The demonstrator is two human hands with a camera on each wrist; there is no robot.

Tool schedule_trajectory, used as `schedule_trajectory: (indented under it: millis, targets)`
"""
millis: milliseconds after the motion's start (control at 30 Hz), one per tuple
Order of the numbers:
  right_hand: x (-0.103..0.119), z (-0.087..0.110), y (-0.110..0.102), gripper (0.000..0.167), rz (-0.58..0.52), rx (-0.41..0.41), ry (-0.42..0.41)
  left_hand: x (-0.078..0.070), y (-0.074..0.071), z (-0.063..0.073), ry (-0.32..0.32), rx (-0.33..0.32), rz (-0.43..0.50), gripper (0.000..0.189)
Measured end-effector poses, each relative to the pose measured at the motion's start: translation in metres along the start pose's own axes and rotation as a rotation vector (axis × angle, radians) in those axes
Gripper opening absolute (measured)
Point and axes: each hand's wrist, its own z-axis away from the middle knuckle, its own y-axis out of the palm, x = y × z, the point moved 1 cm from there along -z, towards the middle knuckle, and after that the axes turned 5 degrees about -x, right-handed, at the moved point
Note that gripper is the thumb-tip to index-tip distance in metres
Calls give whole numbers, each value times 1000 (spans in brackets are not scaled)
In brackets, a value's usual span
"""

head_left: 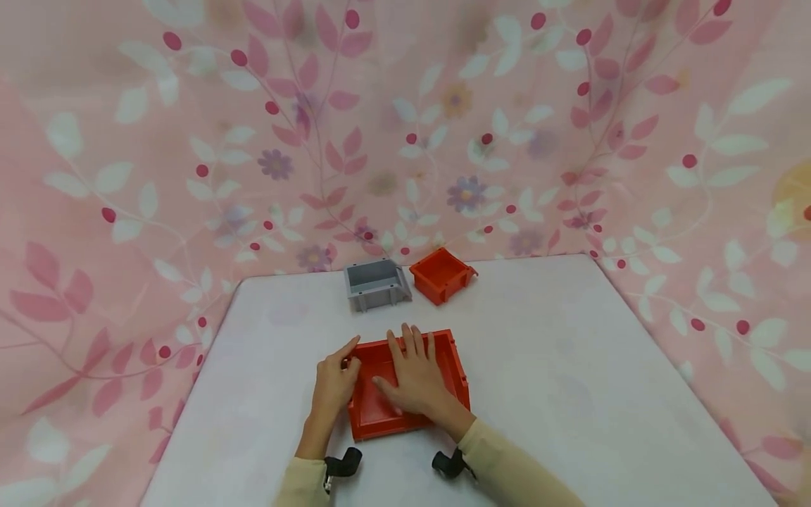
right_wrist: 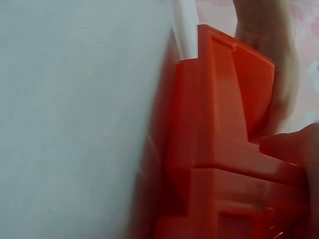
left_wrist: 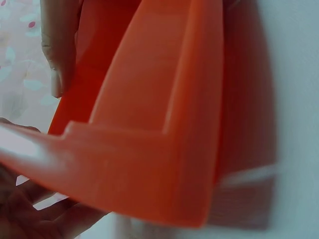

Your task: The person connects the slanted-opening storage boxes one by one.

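Note:
A large red plastic storage bin (head_left: 380, 427) lies on the table in front of me, its open top facing up. My left hand (head_left: 334, 384) grips the bin's left wall, with its fingers at the far left corner. Over the bin's middle, my right hand (head_left: 419, 380) is spread out, palm down, and its fingertips reach the far rim. The left wrist view shows the bin's red wall and corner (left_wrist: 144, 169) up close, with fingers behind it. In the right wrist view the bin's side (right_wrist: 219, 149) stands just above the white surface.
Behind the large bin, a small grey bin (head_left: 378, 296) stands beside a small red bin (head_left: 437, 290) near the back edge of the white table (head_left: 570, 366). A pink floral cloth (head_left: 405, 105) hangs behind and at both sides. Black wrist cameras (head_left: 344, 462) sit on both wrists.

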Motion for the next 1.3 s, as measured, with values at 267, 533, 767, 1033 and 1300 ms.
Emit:
schedule_trajectory:
  millis: [267,533,767,1033,1300]
  targets:
    - [-16,-19,-42,80,-151,78,-8,0,-5,-6,-13,6,7,46]
    - [-59,-54,-91,63,-245,96,-50,1,-5,-6,-18,-5,6,46]
    - [-97,-99,-93,48,-220,52,-62,1,-1,-2,-30,10,22,47]
    - [-147,-140,-73,38,-94,105,85,0,1,0,-38,0,21,46]
    - [-167,-148,-66,32,-88,176,115,0,1,0,-37,5,28,46]
